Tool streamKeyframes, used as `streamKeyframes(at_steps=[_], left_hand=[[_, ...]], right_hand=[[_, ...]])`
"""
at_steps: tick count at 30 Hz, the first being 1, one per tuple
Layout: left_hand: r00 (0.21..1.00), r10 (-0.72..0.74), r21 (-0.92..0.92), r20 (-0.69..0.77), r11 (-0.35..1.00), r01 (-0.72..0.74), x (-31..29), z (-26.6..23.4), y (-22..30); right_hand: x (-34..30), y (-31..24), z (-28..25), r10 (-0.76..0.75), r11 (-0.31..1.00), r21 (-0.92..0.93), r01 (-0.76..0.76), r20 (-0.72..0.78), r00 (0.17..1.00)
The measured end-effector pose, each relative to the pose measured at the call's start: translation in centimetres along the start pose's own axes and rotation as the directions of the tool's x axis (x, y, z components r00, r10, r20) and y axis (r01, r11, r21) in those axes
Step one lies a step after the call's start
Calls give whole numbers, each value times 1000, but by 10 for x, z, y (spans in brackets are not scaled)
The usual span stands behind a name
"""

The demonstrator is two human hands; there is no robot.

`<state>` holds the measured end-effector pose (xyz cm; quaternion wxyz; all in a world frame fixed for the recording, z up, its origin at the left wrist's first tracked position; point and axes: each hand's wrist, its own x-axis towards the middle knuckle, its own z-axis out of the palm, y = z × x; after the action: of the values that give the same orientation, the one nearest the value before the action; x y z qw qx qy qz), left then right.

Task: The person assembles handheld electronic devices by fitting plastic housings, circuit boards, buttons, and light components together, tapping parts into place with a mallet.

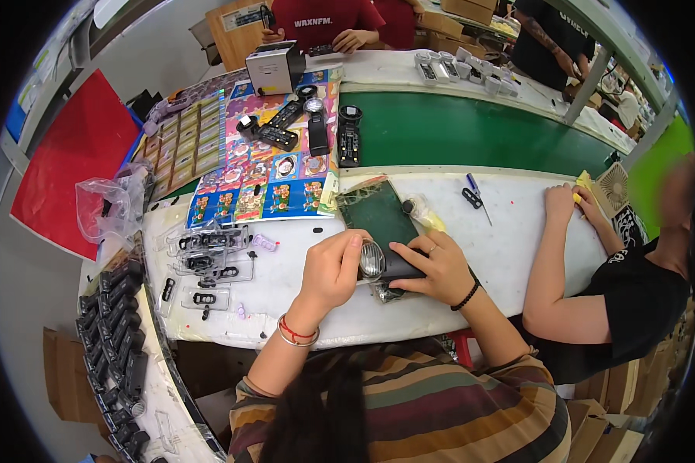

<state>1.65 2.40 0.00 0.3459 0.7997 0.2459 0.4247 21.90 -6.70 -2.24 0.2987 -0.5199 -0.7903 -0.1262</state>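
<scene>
Between my hands lies a black handheld device (pixel 400 267) with a round, shiny, ribbed head (pixel 372 261). My left hand (pixel 333 266) is closed at the head, its thumb along the rim. My right hand (pixel 440 270) grips the dark body from the other side, fingertips on its top and lower edge. Under and beyond the device is a dark green mat (pixel 378 212). A small clear bag with yellow in it (pixel 431 217) is at the mat's right. What my left fingertips touch below the head is hidden.
Clear plastic trays with black parts (pixel 208 255) lie to the left. Beyond them, opened black devices (pixel 278 127) rest on colourful sticker sheets (pixel 247 177). A blue-handled screwdriver (pixel 479 197) lies right. Several black devices (pixel 120 339) line the left edge. A co-worker's arms (pixel 564 255) reach in at right.
</scene>
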Motion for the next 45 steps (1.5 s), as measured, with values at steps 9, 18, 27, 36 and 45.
streamKeyframes(at_steps=[9,18,27,36,45], left_hand=[[998,29,-55,-51,998,-31,-10,6,-18],[1000,-28,-22,-6,999,27,-10,2,-29],[995,83,60,-63,995,-79,-20,6,-30],[993,89,53,-81,995,-85,-16,9,-33],[990,94,61,-109,994,-88,-18,13,-34]], right_hand=[[0,-1,5,28,999,24,-30,85,996],[7,0,11,59,997,27,-66,207,977],[-20,12,-28,445,885,124,-449,62,894],[-82,4,-44,697,667,182,-722,190,692],[-128,-67,-91,725,512,33,-859,520,452]])
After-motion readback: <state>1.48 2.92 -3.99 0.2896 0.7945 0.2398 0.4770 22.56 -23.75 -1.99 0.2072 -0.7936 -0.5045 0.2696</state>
